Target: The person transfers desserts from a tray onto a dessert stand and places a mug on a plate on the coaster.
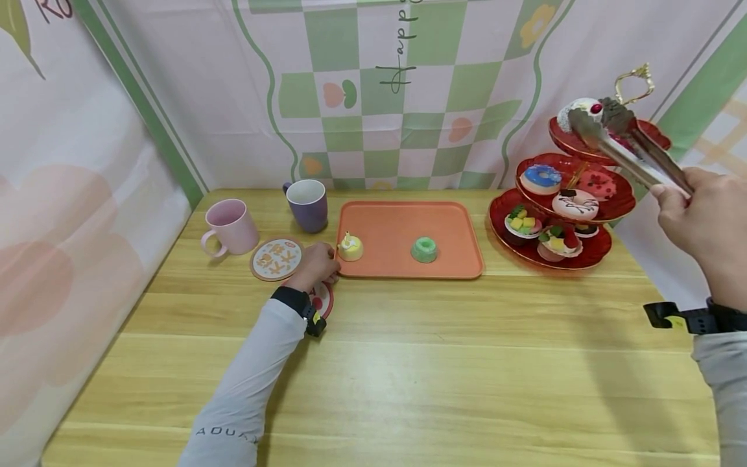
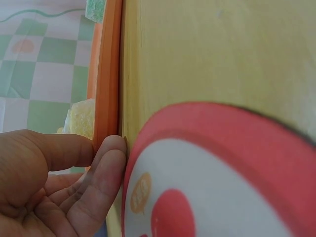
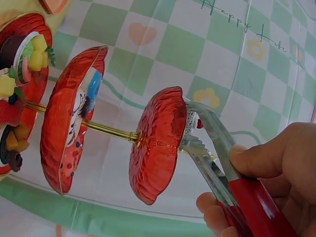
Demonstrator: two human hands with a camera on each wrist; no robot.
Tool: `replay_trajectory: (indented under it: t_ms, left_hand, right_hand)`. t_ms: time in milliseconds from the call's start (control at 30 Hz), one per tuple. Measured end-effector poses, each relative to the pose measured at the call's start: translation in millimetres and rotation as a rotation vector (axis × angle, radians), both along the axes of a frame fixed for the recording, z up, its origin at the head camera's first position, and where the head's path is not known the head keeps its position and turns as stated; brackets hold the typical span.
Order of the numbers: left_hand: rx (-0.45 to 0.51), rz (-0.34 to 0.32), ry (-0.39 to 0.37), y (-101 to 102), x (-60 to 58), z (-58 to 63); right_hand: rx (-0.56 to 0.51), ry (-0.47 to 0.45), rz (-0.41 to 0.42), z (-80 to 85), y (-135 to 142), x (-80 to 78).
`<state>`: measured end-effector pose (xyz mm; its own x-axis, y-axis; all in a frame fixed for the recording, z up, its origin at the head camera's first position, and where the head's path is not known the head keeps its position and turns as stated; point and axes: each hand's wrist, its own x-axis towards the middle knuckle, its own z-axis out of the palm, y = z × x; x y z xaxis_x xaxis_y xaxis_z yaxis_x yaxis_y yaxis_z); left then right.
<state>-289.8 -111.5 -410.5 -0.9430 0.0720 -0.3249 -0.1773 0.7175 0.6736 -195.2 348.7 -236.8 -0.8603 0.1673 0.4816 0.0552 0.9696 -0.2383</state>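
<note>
My left hand (image 1: 315, 266) pinches the left edge of an orange tray (image 1: 393, 217) between thumb and fingers, beside a red-rimmed round coaster (image 2: 227, 173). On the tray are a small yellow cake (image 1: 351, 248) and a green ring-shaped cake (image 1: 424, 250). Held in my right hand (image 1: 709, 224) are metal tongs (image 3: 256, 202) with red handles. Their tips are spread at a white cake (image 1: 574, 117) with a red berry, on the top tier of a red three-tier stand (image 3: 153, 158). Whether the tips touch the cake I cannot tell.
A pink mug (image 1: 233, 227), a purple mug (image 1: 309, 211) and a round patterned coaster (image 1: 277, 259) stand left of the tray. Lower tiers carry a blue-iced doughnut (image 1: 541, 177), a white-iced doughnut (image 1: 574, 205) and several fruit cupcakes. A checked cloth (image 1: 385, 130) hangs behind the table.
</note>
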Motion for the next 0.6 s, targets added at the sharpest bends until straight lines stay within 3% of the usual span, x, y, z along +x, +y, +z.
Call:
replay_trajectory:
  t_ms: [267,600]
  left_hand:
    - [0.021,0.005,0.000,-1.3,-0.8,-3.2]
    - [0.043,-0.003,0.020,-2.0,-1.9,-7.5]
  right_hand:
    - [0.001,-0.102,-0.053,1.5,-3.0,3.6]
    - [0.003,-0.073,-0.046,1.5,-4.5,6.0]
